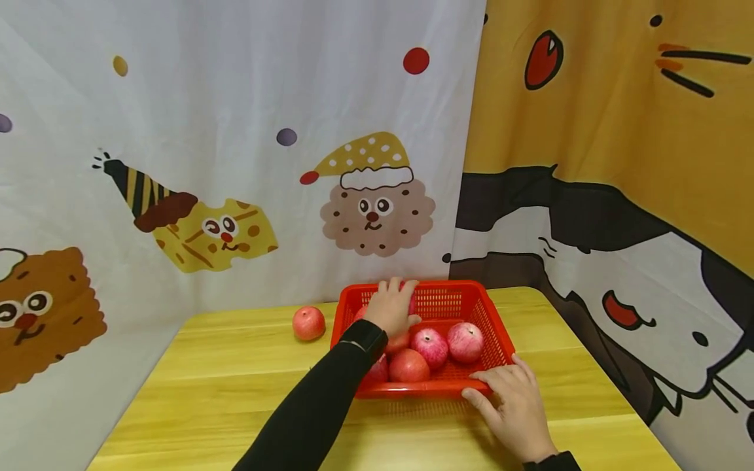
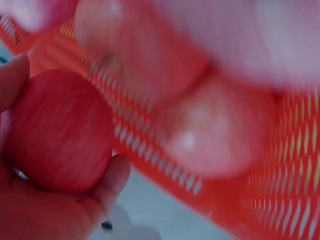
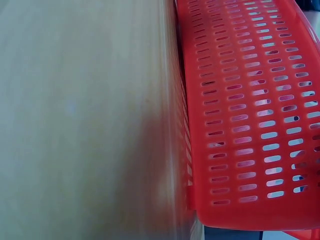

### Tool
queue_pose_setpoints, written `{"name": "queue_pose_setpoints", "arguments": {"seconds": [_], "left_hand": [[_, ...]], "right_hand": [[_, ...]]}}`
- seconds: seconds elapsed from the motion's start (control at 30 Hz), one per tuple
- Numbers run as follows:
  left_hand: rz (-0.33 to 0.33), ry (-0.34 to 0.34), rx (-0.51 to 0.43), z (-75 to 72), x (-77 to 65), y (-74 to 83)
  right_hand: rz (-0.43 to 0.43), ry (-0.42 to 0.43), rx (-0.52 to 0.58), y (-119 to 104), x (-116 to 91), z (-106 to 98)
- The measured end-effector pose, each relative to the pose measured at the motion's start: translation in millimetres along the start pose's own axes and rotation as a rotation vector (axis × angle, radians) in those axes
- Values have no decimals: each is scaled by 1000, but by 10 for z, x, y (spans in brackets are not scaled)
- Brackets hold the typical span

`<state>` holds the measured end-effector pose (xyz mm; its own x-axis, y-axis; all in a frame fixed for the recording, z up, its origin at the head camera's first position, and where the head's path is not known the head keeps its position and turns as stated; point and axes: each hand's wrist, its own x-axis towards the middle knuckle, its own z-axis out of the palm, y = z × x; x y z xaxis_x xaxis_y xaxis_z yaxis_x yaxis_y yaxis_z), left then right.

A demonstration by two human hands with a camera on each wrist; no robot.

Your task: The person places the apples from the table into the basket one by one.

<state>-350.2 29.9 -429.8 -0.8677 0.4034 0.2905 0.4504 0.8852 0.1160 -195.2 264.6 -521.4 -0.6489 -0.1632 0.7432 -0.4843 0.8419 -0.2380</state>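
My left hand [image 1: 390, 309] is over the left part of the red plastic basket [image 1: 499, 327]. It grips a red apple [image 2: 62, 132], with fingers and thumb around its sides in the left wrist view; from the head view the hand mostly hides it. Several pink-red apples lie in the basket, among them a streaked apple [image 1: 465, 342] at the right and a smoother apple [image 1: 409, 366] near the front wall. My right hand [image 1: 514, 409] holds the basket's front right corner, fingers over the rim and thumb at the front. No part of it shows in the right wrist view.
One apple [image 1: 309, 323] sits on the wooden table [image 1: 235, 392], left of the basket. A white printed curtain [image 1: 235, 131] hangs behind the table, and a yellow printed one [image 1: 589, 131] hangs at the right.
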Motion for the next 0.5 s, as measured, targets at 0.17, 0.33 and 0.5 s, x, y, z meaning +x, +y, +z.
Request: {"name": "queue_pose_setpoints", "arguments": {"seconds": [0.17,0.33,0.5], "left_hand": [[1,-86,40,190,-22,182],[-13,-246,62,237,-25,260],[-68,-368,17,253,-55,257]], "right_hand": [[16,-11,10,-22,-4,-3],[-2,4,18,-9,15,5],[15,-11,18,-4,2,5]]}}
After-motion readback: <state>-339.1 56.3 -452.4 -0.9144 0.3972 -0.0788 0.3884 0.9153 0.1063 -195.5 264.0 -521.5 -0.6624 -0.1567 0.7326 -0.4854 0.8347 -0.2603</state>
